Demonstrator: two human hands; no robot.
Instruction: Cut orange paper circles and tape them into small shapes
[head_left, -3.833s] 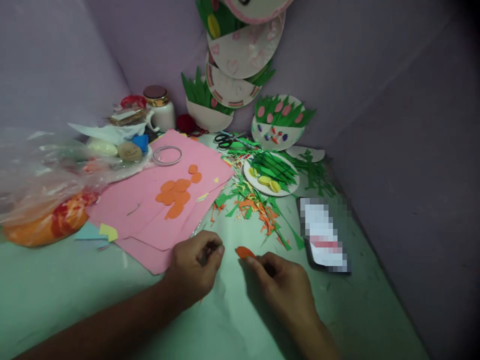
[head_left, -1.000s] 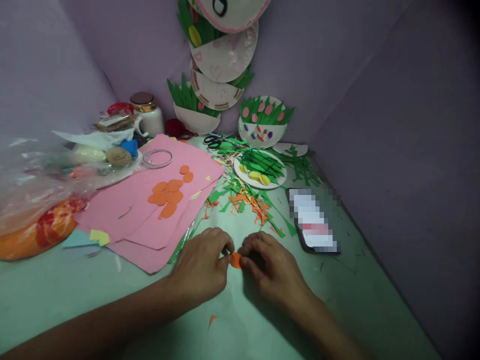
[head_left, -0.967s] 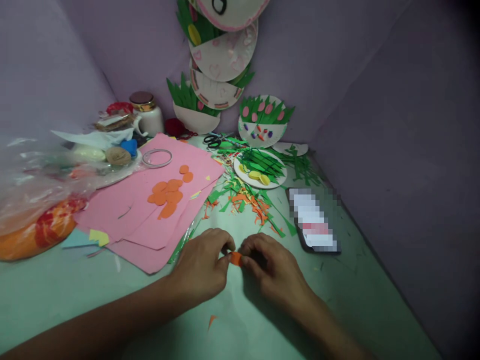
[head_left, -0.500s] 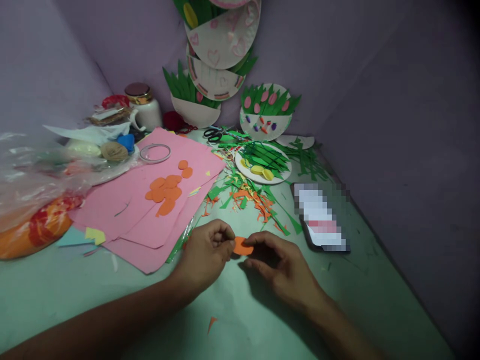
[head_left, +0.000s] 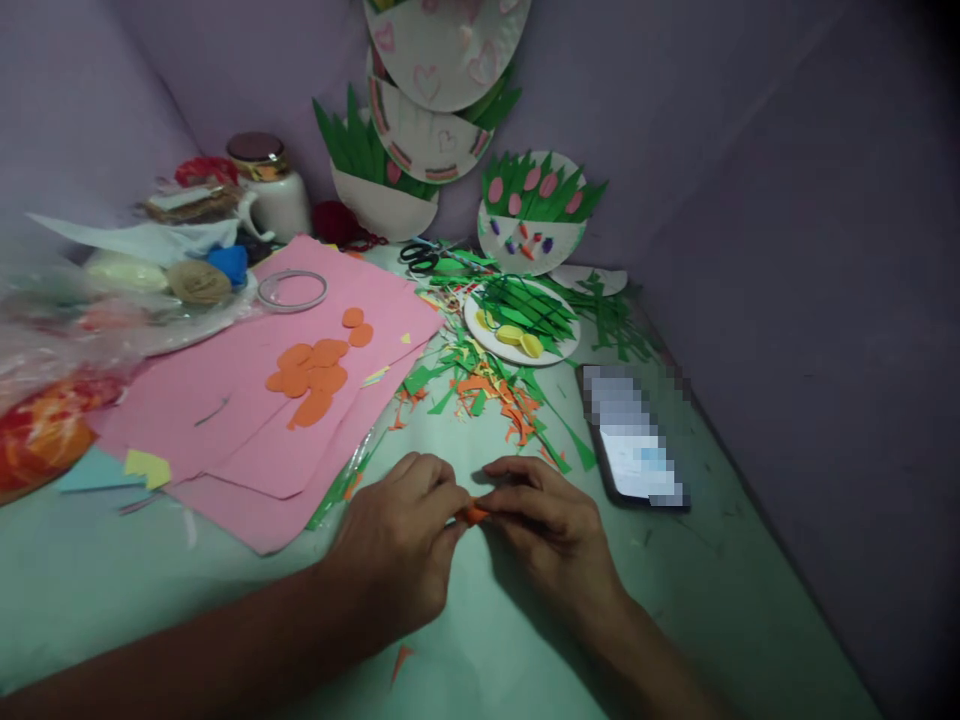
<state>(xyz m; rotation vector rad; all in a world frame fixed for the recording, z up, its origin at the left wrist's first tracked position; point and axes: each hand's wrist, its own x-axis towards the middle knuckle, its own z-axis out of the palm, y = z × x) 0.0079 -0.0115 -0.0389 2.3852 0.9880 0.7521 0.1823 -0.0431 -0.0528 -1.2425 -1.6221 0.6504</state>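
Fingers (head_left: 450, 497) pinch orange cutout (head_left: 474, 515); pink sheet (head_left: 247, 440) edge left, phone (head_left: 630, 440) right.

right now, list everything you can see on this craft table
small orange paper piece: one, orange, front centre, pinched
pink paper sheets: a few, pink, overlapped left of centre
orange paper ovals: several, orange, piled on the pink sheets
clear plastic ring: one, clear, at the pink sheets' far edge
white jar with gold lid: one, white, far left
black-handled scissors: one, black, far centre
green and orange paper scraps: many, mid-table
flat paper plate: one, white, just beyond the scraps
decorated paper-plate crafts: at least four, white with green, propped at the back
phone: one, dark, right
left hand: one, pinching the orange piece
right hand: one, pinching the orange piece
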